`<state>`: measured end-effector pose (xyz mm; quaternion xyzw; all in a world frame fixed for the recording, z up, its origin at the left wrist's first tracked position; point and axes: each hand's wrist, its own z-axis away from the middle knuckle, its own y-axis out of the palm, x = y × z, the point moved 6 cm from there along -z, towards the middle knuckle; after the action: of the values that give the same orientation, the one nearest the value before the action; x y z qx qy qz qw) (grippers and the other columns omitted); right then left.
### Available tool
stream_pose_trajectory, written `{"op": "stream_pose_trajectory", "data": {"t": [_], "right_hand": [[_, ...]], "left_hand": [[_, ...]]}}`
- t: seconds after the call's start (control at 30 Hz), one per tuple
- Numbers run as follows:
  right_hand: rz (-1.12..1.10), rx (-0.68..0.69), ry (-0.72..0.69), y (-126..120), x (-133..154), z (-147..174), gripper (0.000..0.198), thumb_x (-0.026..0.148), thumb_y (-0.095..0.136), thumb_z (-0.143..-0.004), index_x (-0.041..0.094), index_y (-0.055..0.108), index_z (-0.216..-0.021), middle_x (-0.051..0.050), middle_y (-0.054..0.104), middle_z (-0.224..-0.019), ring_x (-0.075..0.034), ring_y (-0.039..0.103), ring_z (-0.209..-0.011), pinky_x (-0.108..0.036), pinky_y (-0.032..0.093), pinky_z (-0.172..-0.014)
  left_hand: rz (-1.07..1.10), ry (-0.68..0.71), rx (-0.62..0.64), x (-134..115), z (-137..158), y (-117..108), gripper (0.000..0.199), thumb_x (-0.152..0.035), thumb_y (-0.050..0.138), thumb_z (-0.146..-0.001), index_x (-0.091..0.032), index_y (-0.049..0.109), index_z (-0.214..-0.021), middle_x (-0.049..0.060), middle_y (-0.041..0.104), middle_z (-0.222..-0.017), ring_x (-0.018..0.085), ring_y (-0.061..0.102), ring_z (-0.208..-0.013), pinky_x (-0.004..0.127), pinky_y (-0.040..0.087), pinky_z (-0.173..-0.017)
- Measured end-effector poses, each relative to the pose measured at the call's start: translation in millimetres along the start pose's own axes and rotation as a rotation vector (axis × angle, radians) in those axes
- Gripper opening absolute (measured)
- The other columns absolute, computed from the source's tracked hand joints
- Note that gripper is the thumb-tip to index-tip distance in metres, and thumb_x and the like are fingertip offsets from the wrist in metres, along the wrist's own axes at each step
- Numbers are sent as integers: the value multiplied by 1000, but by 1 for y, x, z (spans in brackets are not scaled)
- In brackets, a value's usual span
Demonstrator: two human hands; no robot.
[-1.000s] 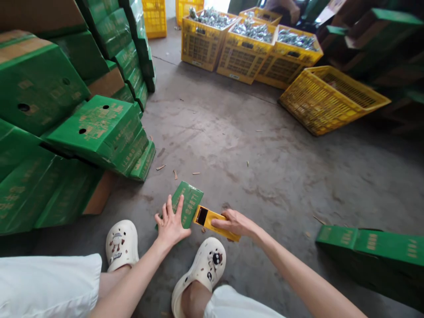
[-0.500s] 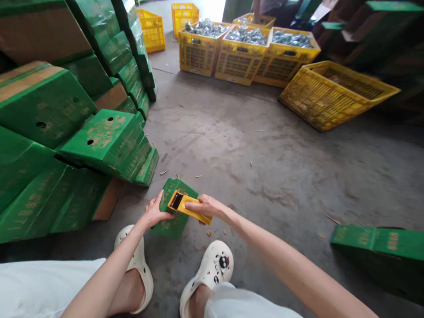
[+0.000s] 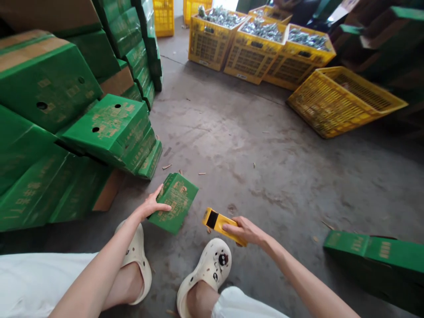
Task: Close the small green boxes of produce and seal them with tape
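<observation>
A small green cardboard box (image 3: 179,201) with gold print is low over the grey floor between my feet. My left hand (image 3: 154,205) grips its left side, thumb across the printed face and fingers along the edge. To the right of the box, my right hand (image 3: 243,230) is wrapped around a yellow hand tool (image 3: 220,222) that looks like a carton stapler, with a black opening near its front end. My right thumb lies on top of the tool. The tool's front end points toward the box, and a gap separates the two.
Green cartons (image 3: 112,121) are stacked high on the left. Yellow crates (image 3: 245,66) filled with silvery pieces stand ahead, and another yellow crate (image 3: 344,104) sits tilted on the right. A green box (image 3: 377,247) lies at the lower right. Small scraps dot the floor.
My right hand has drawn the yellow stapler away from the box, to the right and toward me. My left hand still holds the box, whose printed face is now uncovered. The view has shifted slightly.
</observation>
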<state>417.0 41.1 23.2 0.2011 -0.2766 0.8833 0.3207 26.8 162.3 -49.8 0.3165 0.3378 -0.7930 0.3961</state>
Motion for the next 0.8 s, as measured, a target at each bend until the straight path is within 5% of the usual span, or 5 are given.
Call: {"op": "stream_pose_trajectory", "data": {"t": [0.17, 0.37, 0.5, 0.67, 0.8], "right_hand": [[32, 8, -2, 9, 9, -23, 66, 83, 56, -80, 17, 60, -76, -1, 59, -69, -13, 52, -60, -23, 33, -51], [200, -7, -1, 13, 27, -56, 58, 72, 59, -88, 16, 66, -77, -3, 62, -69, -14, 56, -62, -23, 33, -52], [289, -17, -2, 20, 56, -78, 63, 76, 59, -88, 14, 70, -81, -8, 68, -74, -17, 60, -66, -23, 33, -52], [287, -70, 68, 32, 77, -89, 63, 77, 58, -87, 15, 69, -83, -10, 71, -80, -20, 63, -72, -23, 33, -53], [269, -70, 62, 36, 80, -85, 62, 77, 57, -88, 17, 65, -79, -7, 67, -76, -18, 60, -69, -23, 33, -53]], "left_hand": [[284, -67, 139, -7, 6, 4, 137, -44, 94, -61, -29, 11, -169, 10, 38, -167, 32, 53, -142, 38, 52, -109], [280, -66, 103, -5, 5, -11, 127, -53, 93, -61, -28, 26, -166, 10, 35, -169, 32, 51, -144, 37, 51, -111], [-118, 8, -133, -13, 8, -19, 110, -56, 84, -70, -21, 36, -163, 16, 44, -163, 34, 44, -149, 45, 36, -122], [-779, 17, -372, -40, 30, 25, 123, -64, 86, -66, -35, 21, -167, 24, 10, -173, 52, 18, -155, 78, 25, -111], [-964, 23, -414, -50, 36, 52, 126, -52, 88, -66, -37, 15, -167, 26, 1, -172, 53, 15, -154, 81, 25, -106]]}}
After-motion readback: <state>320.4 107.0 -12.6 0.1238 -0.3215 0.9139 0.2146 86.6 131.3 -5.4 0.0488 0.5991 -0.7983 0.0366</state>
